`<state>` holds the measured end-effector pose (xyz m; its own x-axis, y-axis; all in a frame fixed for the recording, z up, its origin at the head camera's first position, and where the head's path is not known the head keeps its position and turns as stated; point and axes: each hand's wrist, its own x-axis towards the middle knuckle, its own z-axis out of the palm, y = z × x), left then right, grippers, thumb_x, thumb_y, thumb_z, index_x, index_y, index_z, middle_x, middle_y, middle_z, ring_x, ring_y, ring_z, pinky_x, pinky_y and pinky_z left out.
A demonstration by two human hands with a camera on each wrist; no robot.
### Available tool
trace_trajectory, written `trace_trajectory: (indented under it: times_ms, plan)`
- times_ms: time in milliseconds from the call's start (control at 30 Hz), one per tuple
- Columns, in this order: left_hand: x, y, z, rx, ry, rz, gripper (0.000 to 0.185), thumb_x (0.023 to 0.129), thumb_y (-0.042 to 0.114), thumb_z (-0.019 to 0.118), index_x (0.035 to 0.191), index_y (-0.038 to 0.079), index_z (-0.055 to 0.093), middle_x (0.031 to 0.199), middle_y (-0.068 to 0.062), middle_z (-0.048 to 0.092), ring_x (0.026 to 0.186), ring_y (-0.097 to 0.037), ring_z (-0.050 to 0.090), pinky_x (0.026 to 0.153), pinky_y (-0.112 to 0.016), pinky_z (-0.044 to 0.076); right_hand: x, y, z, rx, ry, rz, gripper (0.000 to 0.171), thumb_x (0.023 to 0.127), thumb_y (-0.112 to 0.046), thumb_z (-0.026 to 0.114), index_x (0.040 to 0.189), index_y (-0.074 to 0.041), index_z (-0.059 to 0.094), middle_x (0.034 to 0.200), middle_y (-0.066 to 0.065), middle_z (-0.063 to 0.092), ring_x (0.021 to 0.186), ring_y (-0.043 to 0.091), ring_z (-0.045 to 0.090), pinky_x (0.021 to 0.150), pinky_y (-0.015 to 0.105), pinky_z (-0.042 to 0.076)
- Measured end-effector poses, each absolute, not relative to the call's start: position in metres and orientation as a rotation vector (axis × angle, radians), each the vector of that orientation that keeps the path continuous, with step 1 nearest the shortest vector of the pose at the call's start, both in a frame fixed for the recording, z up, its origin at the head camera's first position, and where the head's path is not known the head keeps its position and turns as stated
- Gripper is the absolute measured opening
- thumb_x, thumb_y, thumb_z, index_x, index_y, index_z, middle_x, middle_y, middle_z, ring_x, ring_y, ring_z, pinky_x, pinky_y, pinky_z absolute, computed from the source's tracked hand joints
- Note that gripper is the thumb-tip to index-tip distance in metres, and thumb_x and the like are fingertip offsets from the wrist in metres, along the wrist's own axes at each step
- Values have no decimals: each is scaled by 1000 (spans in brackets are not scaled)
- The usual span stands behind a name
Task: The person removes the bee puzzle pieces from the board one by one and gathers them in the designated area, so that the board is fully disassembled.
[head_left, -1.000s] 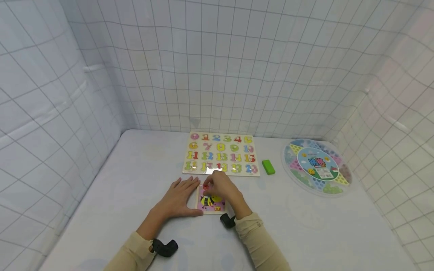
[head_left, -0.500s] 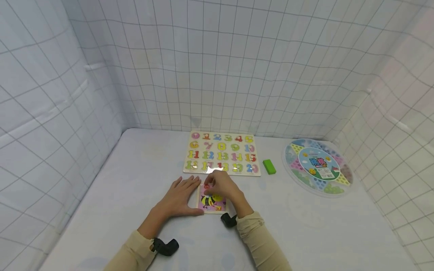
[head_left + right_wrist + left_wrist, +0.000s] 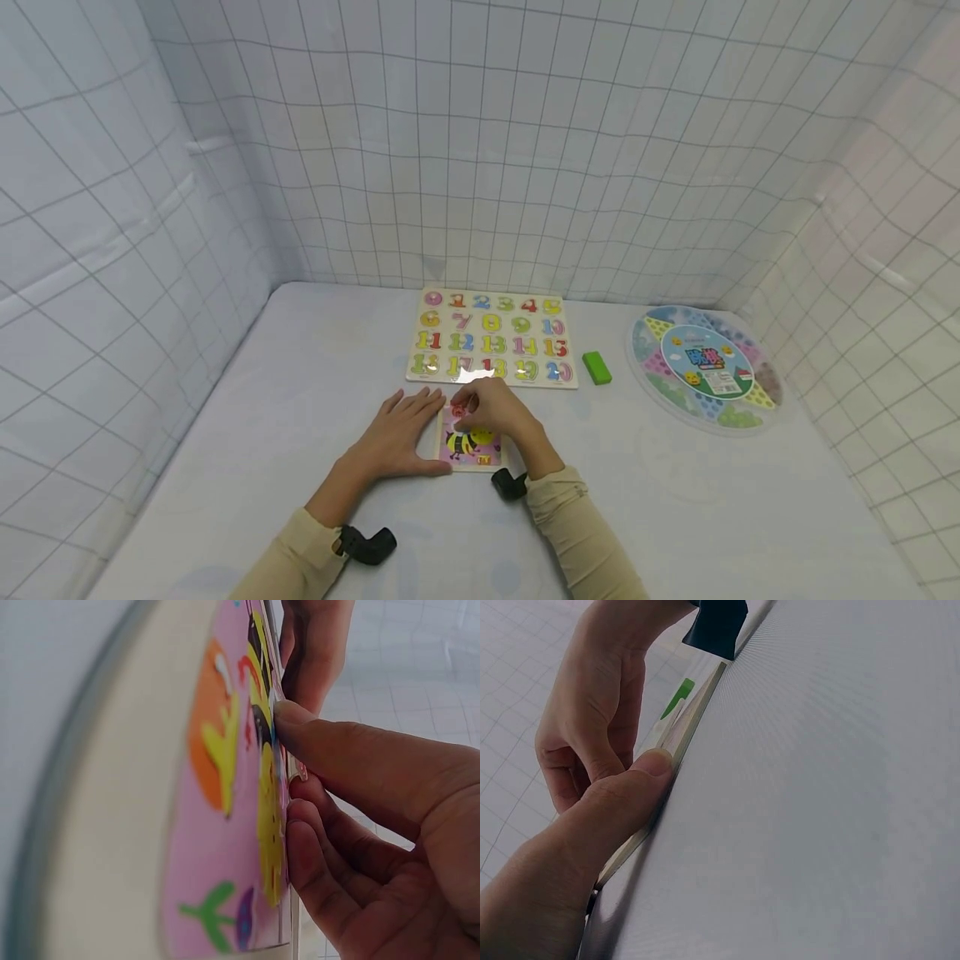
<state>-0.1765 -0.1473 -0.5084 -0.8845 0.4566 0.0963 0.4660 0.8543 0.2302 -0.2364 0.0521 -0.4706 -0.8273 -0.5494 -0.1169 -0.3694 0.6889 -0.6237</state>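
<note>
Bee puzzle point(image 3: 468, 446): small square board, pink picture with yellow bee, flat on tabletop, between both hands' fingers.

- A wooden number puzzle board point(image 3: 492, 337) lies flat toward the back of the white table point(image 3: 300, 392), showing coloured numerals in rows.
- A small green block point(image 3: 597, 367) lies just right of the board.
- A round, colourful plastic tray point(image 3: 705, 367) sits at the table's far right.
- White gridded walls point(image 3: 525, 142) enclose the table.
</note>
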Motion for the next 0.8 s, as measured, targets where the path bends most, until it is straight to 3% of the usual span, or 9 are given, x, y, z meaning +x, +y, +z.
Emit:
trace_trajectory:
  times_ms: [800]
  plan:
    - [-174,-147,-505,-747,-2980,-386,106,63,86,43,143,16,33,149,0,31,139,-21,25,113,-50,15,-235,52,-468,-759,2601,-864,28,72,-21,78,98,-12,71,83,-8,65,71,4,56,63,16,47]
